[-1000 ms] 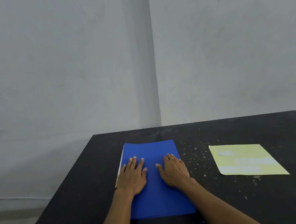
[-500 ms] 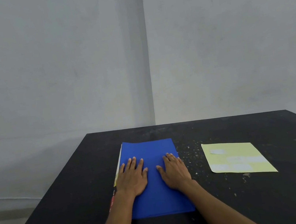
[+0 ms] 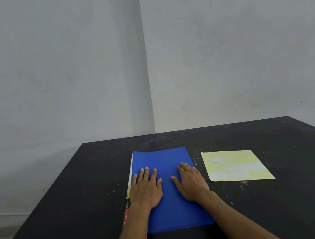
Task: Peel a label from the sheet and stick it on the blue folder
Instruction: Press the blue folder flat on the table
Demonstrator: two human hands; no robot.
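Blue folder [image 3: 169, 179] is pressed flat on the black table [image 3: 73, 203] under both hands. Along its left edge, beside the left hand [image 3: 147, 189], printed pages are exposed. The left hand is laid palm down with fingers spread, nothing grasped; the right hand [image 3: 191, 183] is laid likewise. To the right of the right hand, apart from it, the yellow label sheet [image 3: 236, 166] is seen lying flat.
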